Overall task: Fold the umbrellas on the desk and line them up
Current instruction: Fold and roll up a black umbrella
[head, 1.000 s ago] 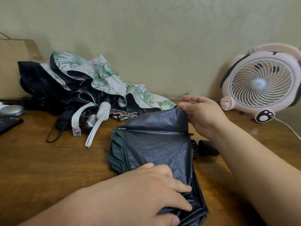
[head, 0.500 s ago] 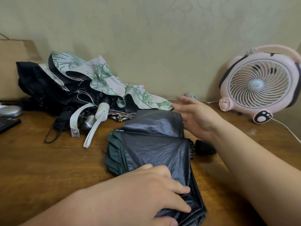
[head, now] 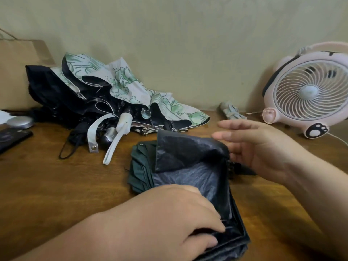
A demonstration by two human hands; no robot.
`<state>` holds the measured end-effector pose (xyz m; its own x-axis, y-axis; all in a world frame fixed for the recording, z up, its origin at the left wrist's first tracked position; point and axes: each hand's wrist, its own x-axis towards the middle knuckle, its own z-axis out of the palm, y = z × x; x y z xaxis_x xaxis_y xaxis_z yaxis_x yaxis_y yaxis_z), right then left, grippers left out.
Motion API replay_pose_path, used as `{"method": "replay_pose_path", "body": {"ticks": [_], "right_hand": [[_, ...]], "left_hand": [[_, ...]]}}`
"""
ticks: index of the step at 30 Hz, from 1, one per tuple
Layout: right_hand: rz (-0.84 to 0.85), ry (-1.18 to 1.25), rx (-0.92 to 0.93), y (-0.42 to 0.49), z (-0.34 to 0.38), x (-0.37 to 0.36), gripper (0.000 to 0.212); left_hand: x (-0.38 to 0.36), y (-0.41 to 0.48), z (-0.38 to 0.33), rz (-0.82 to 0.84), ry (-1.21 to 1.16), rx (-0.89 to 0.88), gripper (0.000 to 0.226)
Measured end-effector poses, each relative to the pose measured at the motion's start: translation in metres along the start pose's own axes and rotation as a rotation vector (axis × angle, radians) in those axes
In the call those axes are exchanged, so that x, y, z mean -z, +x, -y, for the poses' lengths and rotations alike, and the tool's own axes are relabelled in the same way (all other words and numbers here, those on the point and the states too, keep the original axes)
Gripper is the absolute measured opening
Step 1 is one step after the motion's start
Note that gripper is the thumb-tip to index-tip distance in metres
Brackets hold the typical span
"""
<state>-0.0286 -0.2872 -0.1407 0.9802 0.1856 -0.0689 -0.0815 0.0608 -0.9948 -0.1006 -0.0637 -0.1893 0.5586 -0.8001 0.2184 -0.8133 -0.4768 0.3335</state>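
Observation:
A dark green umbrella [head: 190, 172] with a black lining lies partly folded on the wooden desk [head: 56, 185]. My left hand [head: 169, 219] presses flat on its near end, fingers spread over the black fabric. My right hand [head: 261, 147] hovers open just right of the far flap, fingers straight, not holding it. Its black handle [head: 243, 169] pokes out under my right hand. A white umbrella with green flowers [head: 131, 87] sprawls unfolded at the back, its white handle [head: 123, 122] and strap hanging forward. A black umbrella [head: 49, 91] lies heaped at its left.
A pink desk fan [head: 308, 93] stands at the back right with a white cord. A small folded pale sleeve [head: 230, 111] lies by the wall. A brown paper bag [head: 18, 72], a silver round thing [head: 18, 122] and a dark flat thing [head: 13, 138] sit at the left.
My right hand has let go of the far black flap and drawn back to the right, open. The flap has dropped onto the folded umbrella. My left hand stays pressed on the near end.

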Motion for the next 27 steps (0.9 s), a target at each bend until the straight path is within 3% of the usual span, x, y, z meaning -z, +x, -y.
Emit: {"method": "replay_pose_path", "body": {"ticks": [4,6,8,10,12,14,17,24,27], "right_hand": [[-0.030,-0.103,0.027,-0.008,-0.026,0.006,0.041],[-0.036,-0.175,0.079,-0.013,-0.036,0.005,0.039],[-0.027,-0.239,0.118,-0.015,-0.043,0.004,0.041],[-0.026,-0.245,0.152,-0.014,-0.047,0.004,0.044],[-0.038,-0.226,0.181,-0.013,-0.049,0.005,0.045],[-0.049,-0.213,0.229,-0.014,-0.051,0.005,0.046],[-0.037,-0.163,0.328,-0.017,-0.051,0.004,0.047],[-0.166,0.067,0.494,-0.015,-0.040,0.003,0.040],[-0.222,0.087,0.473,-0.012,-0.037,0.009,0.040]], "left_hand": [[0.008,-0.004,-0.002,-0.061,0.031,0.021,0.025],[0.011,-0.005,-0.003,-0.175,0.075,0.018,0.019],[0.018,-0.005,-0.007,-0.456,0.034,0.162,0.015],[0.024,-0.005,0.002,-0.820,-0.117,0.443,0.014],[0.030,-0.007,0.020,-0.992,-0.303,0.672,0.028],[0.035,-0.007,0.031,-0.916,-0.514,0.808,0.057],[0.029,0.002,0.026,-0.799,-0.888,0.764,0.074],[0.028,0.020,0.016,-1.032,-0.948,0.586,0.047],[0.029,0.014,0.019,-0.996,-0.899,0.584,0.034]]}}
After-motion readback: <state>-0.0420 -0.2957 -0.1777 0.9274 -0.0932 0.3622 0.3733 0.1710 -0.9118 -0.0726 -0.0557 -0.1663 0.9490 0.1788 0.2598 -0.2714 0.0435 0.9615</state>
